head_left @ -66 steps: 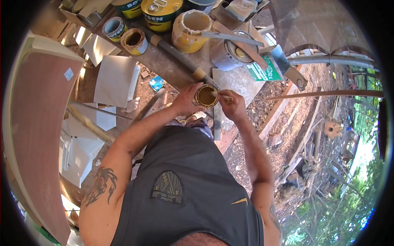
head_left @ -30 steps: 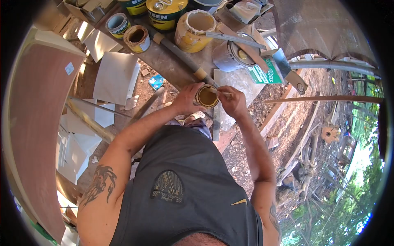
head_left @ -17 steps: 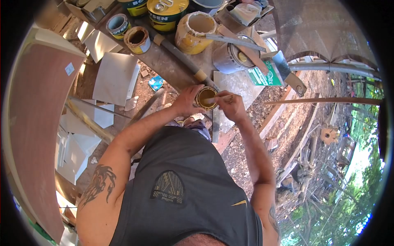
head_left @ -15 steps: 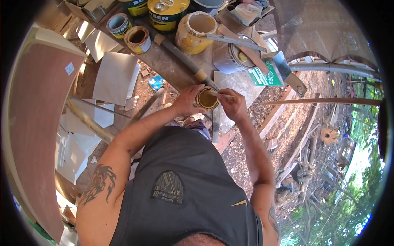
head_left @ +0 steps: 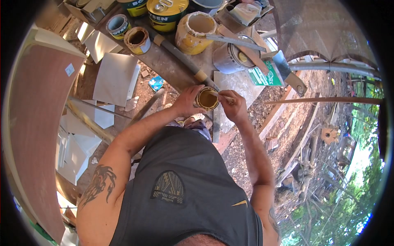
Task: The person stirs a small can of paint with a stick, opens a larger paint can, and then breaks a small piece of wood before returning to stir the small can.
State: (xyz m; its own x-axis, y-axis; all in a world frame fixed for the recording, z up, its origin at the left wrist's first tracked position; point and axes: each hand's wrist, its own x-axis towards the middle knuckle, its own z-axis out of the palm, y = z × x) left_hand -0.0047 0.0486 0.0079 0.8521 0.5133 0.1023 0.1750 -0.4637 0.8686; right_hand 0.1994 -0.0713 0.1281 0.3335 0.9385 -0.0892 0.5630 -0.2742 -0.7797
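Note:
My left hand (head_left: 187, 101) is wrapped round the side of a small open paint can (head_left: 203, 107), held in front of my body near the bench edge. Brownish-yellow liquid shows inside it, and the rim is stained. In the fingers of my right hand (head_left: 234, 107) is a pale wooden stick (head_left: 214, 94), its inner end reaching over the rim into the can. Whether that end carries bristles I cannot make out.
On the bench (head_left: 170, 67) stand a stained small can (head_left: 138, 40), a yellow tub (head_left: 189, 41), a grey pail (head_left: 225, 59) and a yellow-lidded can (head_left: 162, 20). A broad brush (head_left: 287, 71) lies at the right. White panels (head_left: 113, 80) and a brown board (head_left: 37, 123) are at the left.
Almost nothing differs. The stick in my right hand has shifted very slightly within the can; my left hand keeps its hold.

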